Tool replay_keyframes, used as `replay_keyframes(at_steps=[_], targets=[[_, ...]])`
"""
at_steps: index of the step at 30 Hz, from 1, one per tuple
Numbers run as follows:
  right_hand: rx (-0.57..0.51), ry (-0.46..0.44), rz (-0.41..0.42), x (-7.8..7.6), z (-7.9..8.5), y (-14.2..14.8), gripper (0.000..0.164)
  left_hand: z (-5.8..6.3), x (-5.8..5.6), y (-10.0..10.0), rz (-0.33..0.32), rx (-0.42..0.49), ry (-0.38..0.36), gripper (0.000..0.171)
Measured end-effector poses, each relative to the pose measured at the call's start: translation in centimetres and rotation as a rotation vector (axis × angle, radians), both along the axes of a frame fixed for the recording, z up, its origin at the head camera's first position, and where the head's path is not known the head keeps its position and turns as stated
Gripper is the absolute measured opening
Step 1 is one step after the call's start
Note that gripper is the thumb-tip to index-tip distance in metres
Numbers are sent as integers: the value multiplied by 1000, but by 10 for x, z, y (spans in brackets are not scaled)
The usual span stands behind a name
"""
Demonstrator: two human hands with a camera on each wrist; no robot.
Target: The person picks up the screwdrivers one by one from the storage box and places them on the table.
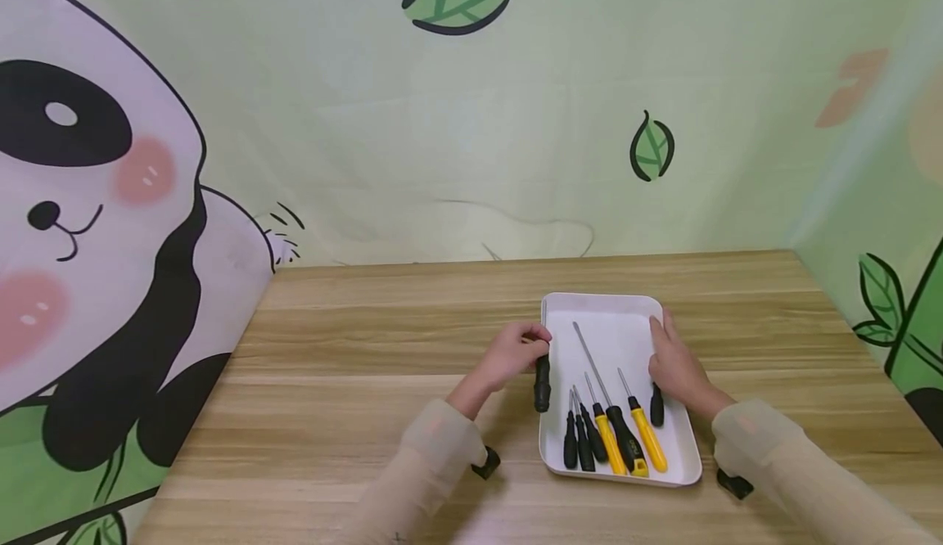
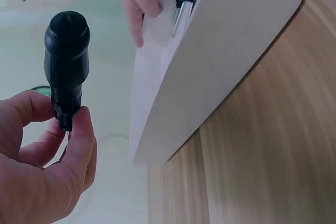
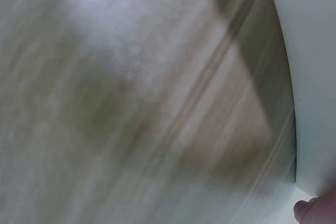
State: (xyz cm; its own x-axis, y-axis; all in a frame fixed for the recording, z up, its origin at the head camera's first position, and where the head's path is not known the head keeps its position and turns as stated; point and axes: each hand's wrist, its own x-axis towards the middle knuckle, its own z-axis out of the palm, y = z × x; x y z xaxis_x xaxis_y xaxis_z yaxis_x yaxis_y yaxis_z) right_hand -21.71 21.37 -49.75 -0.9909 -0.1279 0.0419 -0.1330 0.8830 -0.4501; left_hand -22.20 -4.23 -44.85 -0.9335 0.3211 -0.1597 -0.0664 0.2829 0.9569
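Note:
My left hand (image 1: 512,355) pinches a screwdriver (image 2: 67,59) between thumb and fingers, where its black handle meets the shaft. The handle points toward me, held at the left rim of a white tray (image 1: 611,306); the fingers hide most of the shaft. At the tray's right side my right hand (image 1: 681,369) grips the rim, with its thumb on the inner side. A black screwdriver handle (image 1: 656,406) shows just below that hand, its shaft hidden. In the tray lie several screwdrivers with black or yellow handles, among them a long black-and-yellow screwdriver (image 1: 626,439), shafts pointing away from me.
The tray stands on a wood-grain table (image 1: 354,414). Behind the table hangs a green backdrop (image 1: 354,144) printed with a panda and leaves. In the right wrist view, the tray's outer wall (image 3: 315,93) rises at the right edge.

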Motion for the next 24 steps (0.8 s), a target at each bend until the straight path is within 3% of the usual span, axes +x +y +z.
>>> replay_keyframes(at_steps=[10, 24], targets=[[2, 30, 6, 1, -1, 2, 56, 8, -5, -21, 63, 43, -9, 22], [-15, 20, 2, 0, -2, 1, 56, 4, -12, -44, 115, 96, -85, 21]])
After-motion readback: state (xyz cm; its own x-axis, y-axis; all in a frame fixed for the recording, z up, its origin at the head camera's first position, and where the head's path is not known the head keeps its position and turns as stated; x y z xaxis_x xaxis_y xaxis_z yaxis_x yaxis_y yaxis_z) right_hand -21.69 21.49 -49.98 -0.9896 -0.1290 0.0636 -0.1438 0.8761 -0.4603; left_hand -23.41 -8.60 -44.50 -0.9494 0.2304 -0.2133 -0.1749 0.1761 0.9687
